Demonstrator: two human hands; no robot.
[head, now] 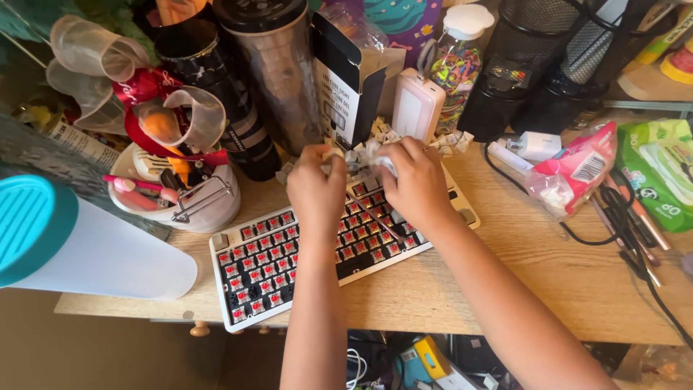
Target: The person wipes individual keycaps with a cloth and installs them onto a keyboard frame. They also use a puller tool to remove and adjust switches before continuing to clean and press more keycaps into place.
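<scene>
Our left hand (316, 189) pinches something small and pale at its fingertips, likely a loose keycap (330, 152), though it is too small to be sure. Our right hand (413, 184) has its grip closed around a whitish clump, perhaps a cloth or a handful of caps; we cannot tell which. Both hands hover over the far edge of the keyboard (289, 253), close together, nearly touching.

We judge that we are partway through working on the bare board: the caps are off, the red switches show in rows, and a pile of loose keycaps (382, 131) lies just behind it on the desk (505, 267). The next move calls for a fine, steady pinch and careful aim at single switches.

The keyboard lies flat, its long axis running diagonally from near left to far right, its far end under our hands. A white box (416, 106) stands just beyond the pile.
</scene>
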